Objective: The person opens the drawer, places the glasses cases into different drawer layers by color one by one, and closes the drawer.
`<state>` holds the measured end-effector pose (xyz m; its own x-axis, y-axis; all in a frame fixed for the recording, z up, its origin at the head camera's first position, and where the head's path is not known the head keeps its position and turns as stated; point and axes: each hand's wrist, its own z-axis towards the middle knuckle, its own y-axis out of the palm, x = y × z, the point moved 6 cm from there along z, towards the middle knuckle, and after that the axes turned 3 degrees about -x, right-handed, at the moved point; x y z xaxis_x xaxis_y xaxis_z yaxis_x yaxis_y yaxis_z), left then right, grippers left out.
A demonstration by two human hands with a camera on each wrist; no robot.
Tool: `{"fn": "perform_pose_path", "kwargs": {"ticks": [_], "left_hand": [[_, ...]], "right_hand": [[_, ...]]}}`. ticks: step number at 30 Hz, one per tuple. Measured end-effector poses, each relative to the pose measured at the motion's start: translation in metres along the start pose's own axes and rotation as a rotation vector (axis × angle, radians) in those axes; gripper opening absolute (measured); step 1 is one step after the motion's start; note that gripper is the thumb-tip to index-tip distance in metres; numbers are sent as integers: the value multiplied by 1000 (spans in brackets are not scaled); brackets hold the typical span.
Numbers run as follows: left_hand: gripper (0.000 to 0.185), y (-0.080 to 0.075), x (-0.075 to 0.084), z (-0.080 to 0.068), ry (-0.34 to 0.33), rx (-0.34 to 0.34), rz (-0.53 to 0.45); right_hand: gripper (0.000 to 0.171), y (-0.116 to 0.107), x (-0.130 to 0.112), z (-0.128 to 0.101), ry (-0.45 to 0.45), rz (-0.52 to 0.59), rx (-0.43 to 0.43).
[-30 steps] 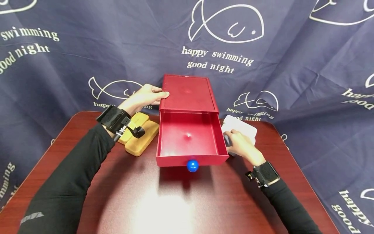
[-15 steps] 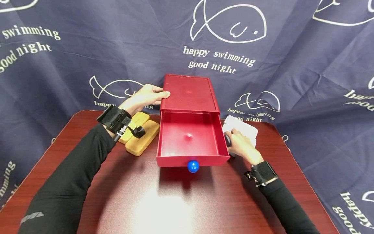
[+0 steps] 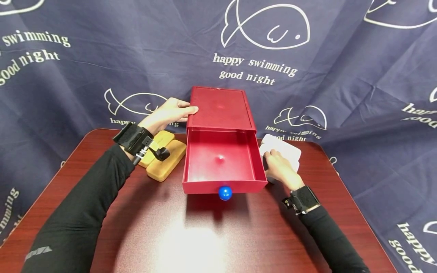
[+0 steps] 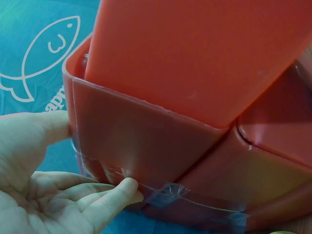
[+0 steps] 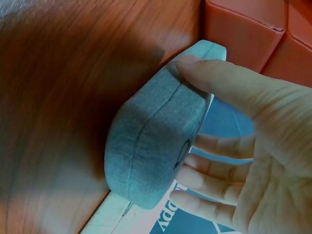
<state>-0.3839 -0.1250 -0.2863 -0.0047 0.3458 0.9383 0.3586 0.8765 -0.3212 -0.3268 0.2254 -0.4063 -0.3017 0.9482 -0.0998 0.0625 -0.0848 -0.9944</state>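
Observation:
In the head view, a red drawer unit stands at the back of the table, its top drawer pulled out with nothing in it. A blue ball knob is on the drawer's front. My left hand grips the unit's upper left edge, thumb over the top and fingers against the taped side. Right of the drawer, my right hand holds a grey fabric glasses case, thumb on one side and fingers on the other. The drawer's side hides much of this case in the head view.
Two yellow cases lie on the table left of the unit. White cases lie at the back right, partly behind my right hand. A dark blue fabric backdrop hangs right behind the reddish wooden table.
My right hand and forearm have shifted slightly left, and less of the grey glasses case shows past the drawer. The left hand and the open drawer have stayed in place.

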Motion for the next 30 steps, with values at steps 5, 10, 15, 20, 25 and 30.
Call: {"fn": "perform_pose_path", "kwargs": {"ticks": [5,10,15,20,25,30], "left_hand": [[57,0,1,-1,-2,5,16],[59,-1,1,-1,-5,9,28],[59,0,-1,0,-14,5,18],[62,1,0,-1,-14,-6,16],[60,0,1,-1,-13,1,15],[59,0,1,-3,-12,11,22]], "right_hand": [[48,3,0,2,27,-9,-28],[53,4,-1,-1,35,4,-38],[56,6,0,-6,40,28,-58],[60,6,0,-12,46,11,-98],[63,6,0,-15,45,15,-115],[63,12,0,-15,30,44,-119]]}}
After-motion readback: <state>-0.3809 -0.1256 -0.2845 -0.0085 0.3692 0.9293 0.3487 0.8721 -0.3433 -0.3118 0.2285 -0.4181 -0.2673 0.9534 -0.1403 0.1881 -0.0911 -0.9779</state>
